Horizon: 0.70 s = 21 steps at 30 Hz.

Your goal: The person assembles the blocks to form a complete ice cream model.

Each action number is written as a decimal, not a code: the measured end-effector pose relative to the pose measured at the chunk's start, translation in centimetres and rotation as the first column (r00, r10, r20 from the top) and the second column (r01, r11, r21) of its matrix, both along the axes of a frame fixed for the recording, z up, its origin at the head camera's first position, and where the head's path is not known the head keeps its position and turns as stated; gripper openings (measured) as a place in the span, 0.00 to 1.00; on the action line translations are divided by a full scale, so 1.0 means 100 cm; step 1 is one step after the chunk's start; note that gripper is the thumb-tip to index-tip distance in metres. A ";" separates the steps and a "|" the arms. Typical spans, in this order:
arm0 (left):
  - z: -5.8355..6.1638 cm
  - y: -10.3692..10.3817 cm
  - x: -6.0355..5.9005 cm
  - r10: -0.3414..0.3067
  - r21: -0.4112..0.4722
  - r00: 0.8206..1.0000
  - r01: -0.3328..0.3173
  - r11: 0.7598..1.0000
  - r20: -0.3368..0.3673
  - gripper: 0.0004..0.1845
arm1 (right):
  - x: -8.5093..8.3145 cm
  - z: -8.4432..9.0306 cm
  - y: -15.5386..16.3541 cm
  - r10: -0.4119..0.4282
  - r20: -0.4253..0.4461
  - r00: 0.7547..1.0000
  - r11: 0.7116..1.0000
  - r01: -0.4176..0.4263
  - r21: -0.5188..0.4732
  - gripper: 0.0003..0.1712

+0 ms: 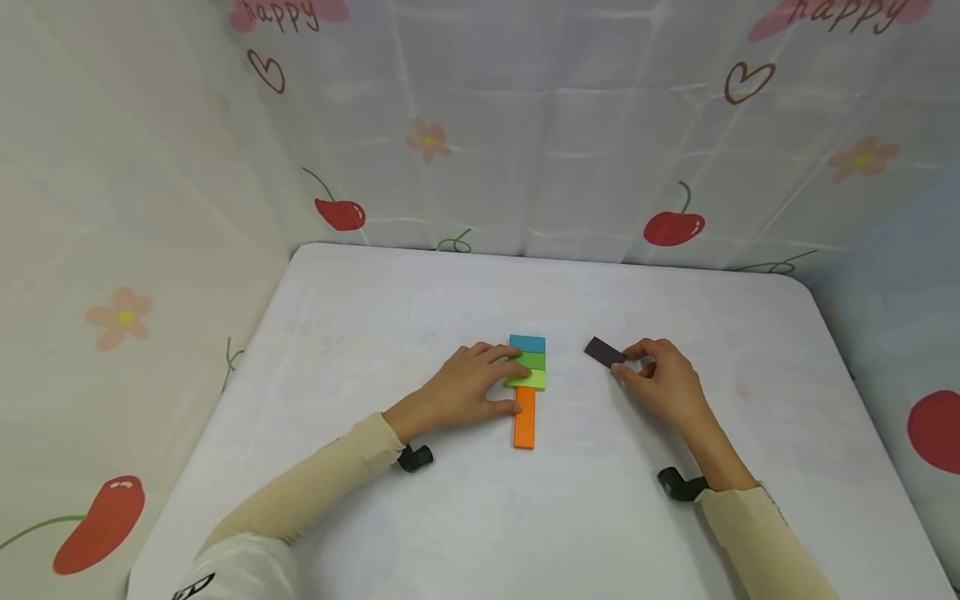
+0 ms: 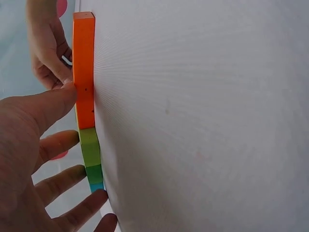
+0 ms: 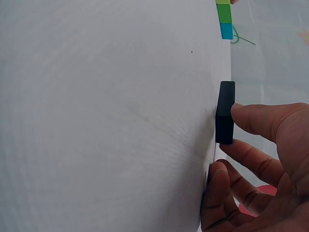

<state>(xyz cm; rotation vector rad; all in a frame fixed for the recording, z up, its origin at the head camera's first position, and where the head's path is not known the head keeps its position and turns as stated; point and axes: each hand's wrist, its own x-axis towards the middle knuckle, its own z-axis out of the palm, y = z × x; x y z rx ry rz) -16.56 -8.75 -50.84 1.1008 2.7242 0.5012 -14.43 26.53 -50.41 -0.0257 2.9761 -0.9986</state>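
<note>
Head view: on a white table [image 1: 420,517], a person's left hand [image 1: 468,387] rests with straight fingers spread over a short row of flat blocks: blue block [image 1: 527,343] farthest, dark green block [image 1: 532,361] and light green block [image 1: 529,379] next, with the orange block [image 1: 524,418] set lengthwise at the near end. To the right of that row, well apart from it, the right hand [image 1: 663,379] pinches the near end of a dark purple block [image 1: 603,352], which is lying on the table. Judged from this, joining the dark piece neatly calls for a steady left hand on the row and a slow, flat slide.

Left wrist view: the thumb [image 2: 48,104] presses the orange block's [image 2: 84,72] side edge, a contact the head view leaves unclear; the fingers lie loosely extended beside the greens.

Right wrist view: the thumb [image 3: 270,121] sits on the dark block's [image 3: 225,112] top face, fingers curled below its end. The row's far end [image 3: 224,19] shows beyond it.
</note>
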 end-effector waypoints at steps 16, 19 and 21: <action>-0.002 0.000 0.001 0.000 -0.022 1.000 -0.001 1.000 -0.027 0.31 | -0.002 0.003 -0.004 0.010 -0.002 1.000 1.000 -0.010 0.007 0.17; -0.002 0.001 0.002 0.006 -0.022 1.000 -0.007 1.000 -0.019 0.31 | -0.004 0.004 -0.004 0.020 -0.007 1.000 1.000 -0.020 0.015 0.17; -0.001 0.001 0.003 0.010 -0.023 1.000 -0.010 1.000 -0.013 0.30 | -0.005 0.004 -0.005 0.032 -0.011 0.999 0.999 -0.032 0.022 0.16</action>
